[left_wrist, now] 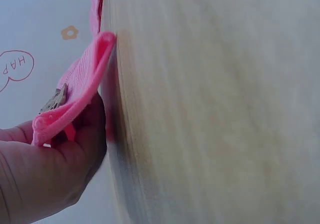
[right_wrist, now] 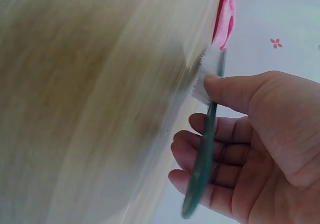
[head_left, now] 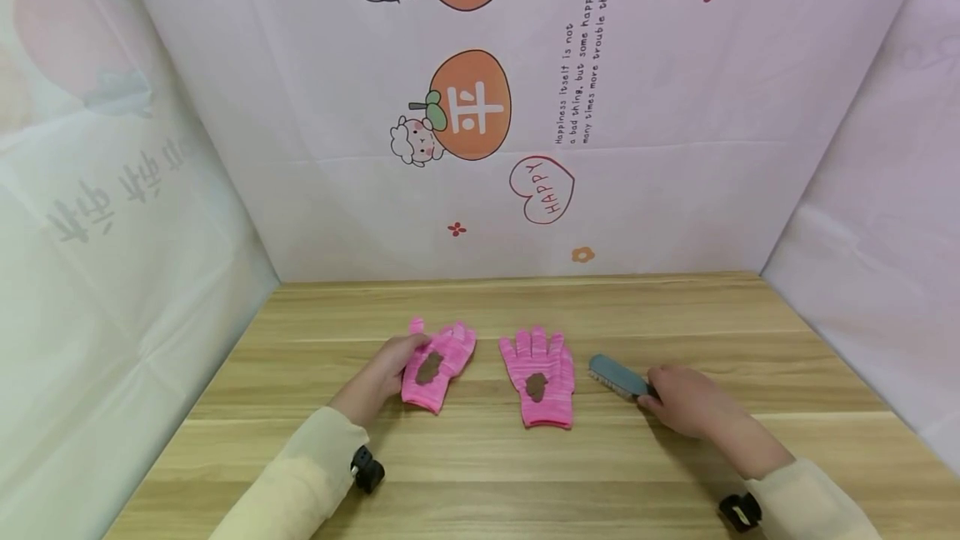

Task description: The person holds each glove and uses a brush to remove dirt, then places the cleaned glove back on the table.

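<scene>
Two pink knitted gloves lie side by side on the table, each with a brown patch on its face. My left hand [head_left: 392,363] pinches the edge of the left glove [head_left: 452,351], thumb on top and fingers underneath. In the left wrist view that glove [left_wrist: 82,81] is tilted, its cuff partly lifted off the wood. The right glove [head_left: 557,365] lies flat, fingers pointing away. To its right, my right hand [head_left: 688,400] holds a blue-green brush [head_left: 617,374] by the handle. White bristles [right_wrist: 203,71] face the tabletop in the right wrist view.
The wood-grain table [head_left: 480,482] meets a white printed cloth [head_left: 660,190] at the back. More cloth hangs on the left [head_left: 112,290] and right. A small black device [head_left: 367,470] sits at each wrist.
</scene>
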Tool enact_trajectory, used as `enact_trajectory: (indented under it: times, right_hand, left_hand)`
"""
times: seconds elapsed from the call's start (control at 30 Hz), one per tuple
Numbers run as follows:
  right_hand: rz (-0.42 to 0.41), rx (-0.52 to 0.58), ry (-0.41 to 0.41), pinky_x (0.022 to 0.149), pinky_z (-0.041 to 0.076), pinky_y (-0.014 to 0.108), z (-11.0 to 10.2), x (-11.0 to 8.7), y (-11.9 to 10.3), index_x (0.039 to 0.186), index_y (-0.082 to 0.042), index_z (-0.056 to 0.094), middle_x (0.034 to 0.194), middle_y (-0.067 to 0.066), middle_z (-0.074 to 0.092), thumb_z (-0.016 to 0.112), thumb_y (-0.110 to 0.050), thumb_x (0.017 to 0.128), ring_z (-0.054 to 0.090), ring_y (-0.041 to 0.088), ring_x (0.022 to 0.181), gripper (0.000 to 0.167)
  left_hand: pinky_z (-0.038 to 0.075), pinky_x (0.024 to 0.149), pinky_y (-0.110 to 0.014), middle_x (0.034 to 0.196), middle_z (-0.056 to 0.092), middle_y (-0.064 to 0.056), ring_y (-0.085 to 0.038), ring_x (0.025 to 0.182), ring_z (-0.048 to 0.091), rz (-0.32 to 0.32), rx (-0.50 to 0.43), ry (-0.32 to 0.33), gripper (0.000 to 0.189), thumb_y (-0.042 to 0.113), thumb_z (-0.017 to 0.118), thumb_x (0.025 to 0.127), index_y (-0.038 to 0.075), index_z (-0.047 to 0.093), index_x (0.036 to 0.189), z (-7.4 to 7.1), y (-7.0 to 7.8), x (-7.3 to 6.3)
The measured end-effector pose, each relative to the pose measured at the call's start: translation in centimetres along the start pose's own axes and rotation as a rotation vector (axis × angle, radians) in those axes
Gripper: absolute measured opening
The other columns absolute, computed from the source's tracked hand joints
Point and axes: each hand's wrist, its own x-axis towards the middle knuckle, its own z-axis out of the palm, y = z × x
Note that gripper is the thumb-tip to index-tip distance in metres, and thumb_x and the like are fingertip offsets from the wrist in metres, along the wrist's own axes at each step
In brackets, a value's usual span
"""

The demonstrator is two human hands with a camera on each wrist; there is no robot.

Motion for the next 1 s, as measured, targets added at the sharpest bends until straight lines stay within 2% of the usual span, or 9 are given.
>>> enact_trajectory:
  times: [0.3,0.5,0.63,0.87,1.0]
  right_hand:
    - [0.006,0.082,0.043,0.053,0.037,0.032,0.0,-0.1,0.4,0.083,-0.007,0.048,0.070,0.000,0.043,0.063,-0.015,0.094,0.042,0.015,0.061,0.020]
    - [-0.057,0.087,0.119,0.052,0.042,0.035,0.1,-0.2,0.9,0.087,-0.004,0.044,0.072,0.001,0.047,0.063,-0.011,0.094,0.048,0.015,0.062,0.022]
    - [-0.065,0.094,0.156,0.052,0.043,0.035,0.1,-0.2,0.9,0.088,-0.005,0.044,0.072,0.000,0.047,0.064,-0.011,0.093,0.048,0.015,0.062,0.022]
    - [-0.119,0.073,0.247,0.052,0.045,0.032,0.1,0.3,0.7,0.097,-0.002,0.047,0.075,0.002,0.054,0.064,-0.007,0.093,0.053,0.014,0.064,0.018]
    - [-0.153,0.060,0.304,0.052,0.048,0.034,0.1,0.7,0.5,0.102,0.002,0.050,0.079,0.006,0.059,0.066,-0.006,0.091,0.059,0.018,0.067,0.020]
  left_hand:
    - [0.056,0.071,-0.024,0.083,0.063,-0.003,-0.012,0.074,0.063,-0.039,-0.162,-0.110,0.014,0.016,0.049,0.099,0.002,0.053,0.102,-0.5,0.3,-0.5]
    - [0.055,0.068,-0.024,0.080,0.064,-0.002,-0.011,0.070,0.063,-0.045,-0.214,-0.176,0.016,0.019,0.044,0.101,0.005,0.052,0.098,-0.9,0.4,-1.0]
    - [0.056,0.068,-0.026,0.078,0.065,-0.002,-0.012,0.069,0.064,-0.059,-0.244,-0.214,0.018,0.019,0.040,0.102,0.005,0.050,0.097,-1.0,0.3,-1.2]
    - [0.058,0.071,-0.031,0.081,0.065,-0.006,-0.015,0.071,0.066,-0.064,-0.325,-0.242,0.020,0.016,0.034,0.104,0.000,0.045,0.104,-0.8,0.5,-1.8]
    - [0.058,0.071,-0.029,0.080,0.065,-0.005,-0.014,0.071,0.065,-0.063,-0.351,-0.265,0.019,0.017,0.033,0.104,0.001,0.044,0.103,-0.6,0.7,-2.3]
